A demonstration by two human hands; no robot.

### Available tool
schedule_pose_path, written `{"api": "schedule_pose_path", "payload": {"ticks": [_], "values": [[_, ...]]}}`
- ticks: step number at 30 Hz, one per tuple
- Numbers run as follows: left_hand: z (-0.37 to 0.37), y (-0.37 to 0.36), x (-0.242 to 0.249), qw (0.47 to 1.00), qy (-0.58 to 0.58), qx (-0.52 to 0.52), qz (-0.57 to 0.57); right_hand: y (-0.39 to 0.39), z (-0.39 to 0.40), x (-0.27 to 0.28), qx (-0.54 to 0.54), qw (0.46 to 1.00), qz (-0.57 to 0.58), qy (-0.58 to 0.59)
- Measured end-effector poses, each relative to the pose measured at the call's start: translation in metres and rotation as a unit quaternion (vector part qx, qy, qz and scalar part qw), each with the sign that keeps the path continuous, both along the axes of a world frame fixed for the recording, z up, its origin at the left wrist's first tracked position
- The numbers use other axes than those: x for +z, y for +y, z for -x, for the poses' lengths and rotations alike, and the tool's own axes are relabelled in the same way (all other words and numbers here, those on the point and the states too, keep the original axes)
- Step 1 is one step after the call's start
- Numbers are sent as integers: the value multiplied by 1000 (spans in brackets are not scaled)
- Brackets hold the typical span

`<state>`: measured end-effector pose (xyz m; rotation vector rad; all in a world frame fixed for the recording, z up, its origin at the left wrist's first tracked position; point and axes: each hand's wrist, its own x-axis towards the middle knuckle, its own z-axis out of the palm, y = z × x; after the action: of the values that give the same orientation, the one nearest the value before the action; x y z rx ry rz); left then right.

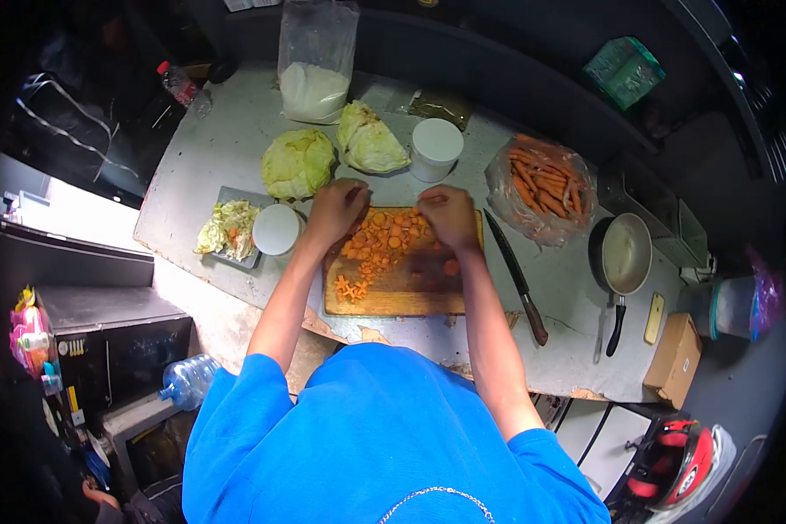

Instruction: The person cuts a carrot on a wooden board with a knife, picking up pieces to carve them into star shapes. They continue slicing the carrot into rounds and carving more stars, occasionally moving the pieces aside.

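A wooden cutting board (393, 303) lies on the table, bearing sliced and chopped carrots (384, 240). My left hand (341, 210) is at the board's far left corner with its fingers curled in; whether they hold anything is hidden. At the far right corner, my right hand (448, 212) has its fingers bent together near the carrot slices, their tips too small to make out. A knife (517, 275) lies right of the board, touched by neither hand. Beyond my left hand sit a cabbage (298, 164) and a cut cabbage piece (371, 140).
A white-lidded jar (437, 148) stands behind the board, another (277, 230) to its left beside a tray of cabbage scraps (229, 229). A bag of carrots (546, 183) and a pan (625, 253) are at right. A bag of white powder (314, 87) stands at the back.
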<state>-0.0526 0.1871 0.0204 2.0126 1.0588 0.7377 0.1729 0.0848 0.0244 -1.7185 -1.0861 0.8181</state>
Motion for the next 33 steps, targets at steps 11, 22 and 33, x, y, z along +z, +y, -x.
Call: {"api": "schedule_pose_path", "payload": {"ticks": [11,22,33], "values": [[1,-42,-41,995,1,-42,-89,-22,47,-39,-79,985,-109,-107],[3,-31,-36,996,-39,-35,-68,-38,60,-35,-61,985,-92,-136],[-18,49,-35,973,192,-109,-67,-107,32,-16,-259,962,-33,-85]]}}
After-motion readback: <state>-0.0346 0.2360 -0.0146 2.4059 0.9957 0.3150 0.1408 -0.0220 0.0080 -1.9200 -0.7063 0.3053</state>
